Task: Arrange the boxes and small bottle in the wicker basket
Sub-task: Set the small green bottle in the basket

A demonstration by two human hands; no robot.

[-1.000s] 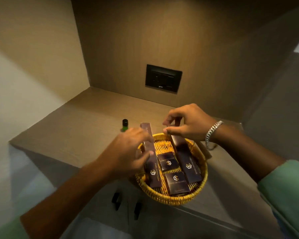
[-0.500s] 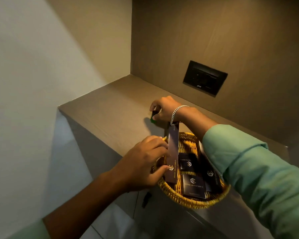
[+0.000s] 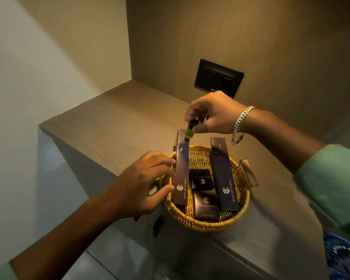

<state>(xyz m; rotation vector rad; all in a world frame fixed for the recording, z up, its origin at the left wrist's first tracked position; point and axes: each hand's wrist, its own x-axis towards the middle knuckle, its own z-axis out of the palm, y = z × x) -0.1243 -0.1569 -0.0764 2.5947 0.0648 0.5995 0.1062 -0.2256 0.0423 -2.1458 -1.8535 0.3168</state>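
Note:
A round yellow wicker basket (image 3: 202,224) stands at the front edge of a wooden counter. Inside lie two long dark boxes, one on the left (image 3: 181,168) and one on the right (image 3: 223,174), with two small dark boxes (image 3: 202,181) (image 3: 206,207) between them. My left hand (image 3: 143,184) grips the left long box by its side. My right hand (image 3: 214,114) holds a small green bottle with a black cap (image 3: 191,129) by the cap, in the air above the basket's far rim and the top of the left long box.
The wooden counter (image 3: 113,126) runs into a corner with walls at the left and back. A black switch panel (image 3: 218,78) sits on the back wall. The basket has a handle (image 3: 249,170) on its right side. Cabinet fronts with dark handles (image 3: 157,226) lie below the counter.
My right hand has lifted the green bottle off the counter and brought it over the basket's far side. My left hand stays on the left long box.

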